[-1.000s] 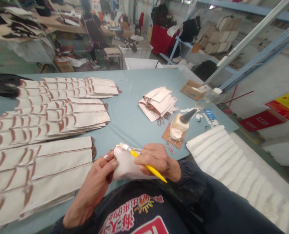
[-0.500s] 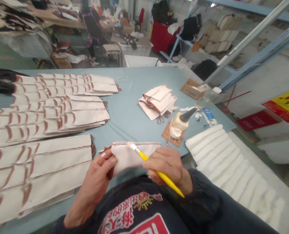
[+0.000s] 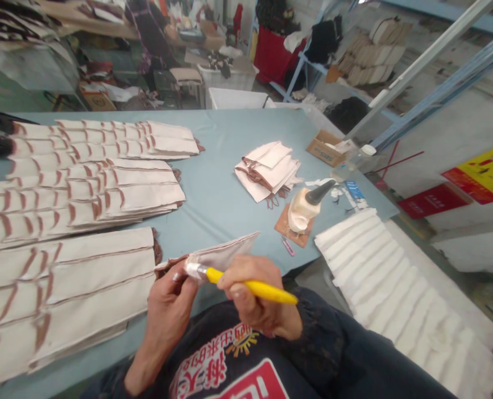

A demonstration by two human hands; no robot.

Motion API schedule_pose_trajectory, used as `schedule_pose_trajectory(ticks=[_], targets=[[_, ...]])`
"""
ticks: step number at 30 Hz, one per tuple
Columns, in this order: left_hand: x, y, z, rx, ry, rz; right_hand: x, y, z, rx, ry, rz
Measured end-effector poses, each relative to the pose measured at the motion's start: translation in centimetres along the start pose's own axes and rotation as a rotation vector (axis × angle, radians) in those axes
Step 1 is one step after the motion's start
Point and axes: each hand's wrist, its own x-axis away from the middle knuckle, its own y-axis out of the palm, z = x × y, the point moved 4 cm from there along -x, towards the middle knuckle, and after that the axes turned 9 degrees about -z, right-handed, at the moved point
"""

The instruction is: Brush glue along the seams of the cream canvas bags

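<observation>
A cream fabric piece point(image 3: 225, 252) with a brown edge slants up to the right at the near side of the table. My left hand point(image 3: 171, 296) pinches its left end between thumb and fingers. In my right hand point(image 3: 255, 293) is a yellow-handled brush point(image 3: 267, 291), its white-coated bristles against the fabric's upper edge beside my left fingertips. Beyond my right hand stands a cream bottle with a dark cone tip point(image 3: 307, 205), on a brown board point(image 3: 282, 221). A small pink cutter-like tool point(image 3: 288, 246) lies by the board.
Overlapping rows of cream fabric pieces point(image 3: 101, 260) cover the table's left side. A loose pile of similar pieces point(image 3: 269, 169) lies mid-table. A small cardboard box point(image 3: 325, 148) and a clear jar point(image 3: 360, 160) stand far right. White padded strips point(image 3: 379, 282) are stacked at right. A person point(image 3: 150, 39) is in the background.
The brush has moved left along the fabric's edge to my left fingers. The fabric's right end has tilted up, and my right hand has come off it.
</observation>
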Motion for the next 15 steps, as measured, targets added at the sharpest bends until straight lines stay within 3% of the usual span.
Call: schedule_pose_trajectory(ticks=[3, 7, 11, 15], targets=[[0.6, -0.2, 0.0, -0.197, 0.171, 0.019, -0.1, -1.8, 0.9, -0.155, 0.285, 0.152], [1.4, 0.2, 0.5, -0.425, 0.5, 0.001, -0.7, -4.8, 1.3, -0.071, 0.334, 0.305], [1.7, 0.6, 0.7, -0.635, 0.684, -0.016, -1.6, -5.1, 1.5, 0.114, 0.344, 0.077], [1.4, 0.9, 0.8, -0.724, 0.745, -0.056, -2.0, -3.6, 0.4, 0.285, 0.207, -0.145]])
